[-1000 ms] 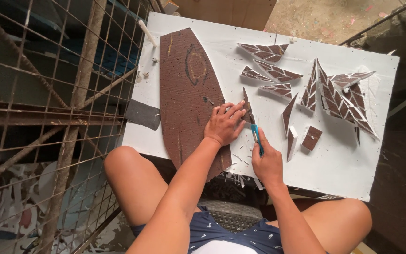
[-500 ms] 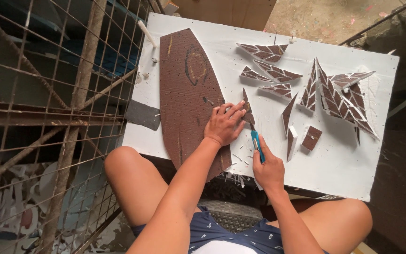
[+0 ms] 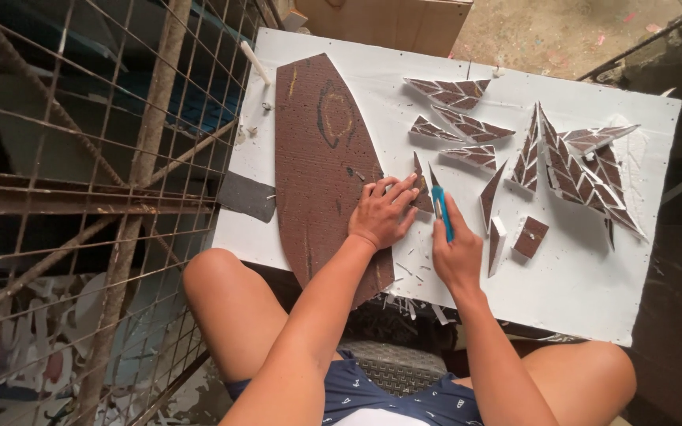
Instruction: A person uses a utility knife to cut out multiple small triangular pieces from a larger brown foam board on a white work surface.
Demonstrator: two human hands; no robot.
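Left hand (image 3: 383,211) flat, hiding small brown piece (image 3: 421,186), right hand (image 3: 455,251) gripping blue knife (image 3: 441,214), blade barely visible.

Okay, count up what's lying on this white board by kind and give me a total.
Large brown leaf-shaped sheet: 1
Blue-handled knife, held in the right hand: 1
Small brown blocks: 2
Dark grey scrap at the board's edge: 1
Brown pointed cut pieces: about 12; they overlap, so this is approximate
Total: about 17
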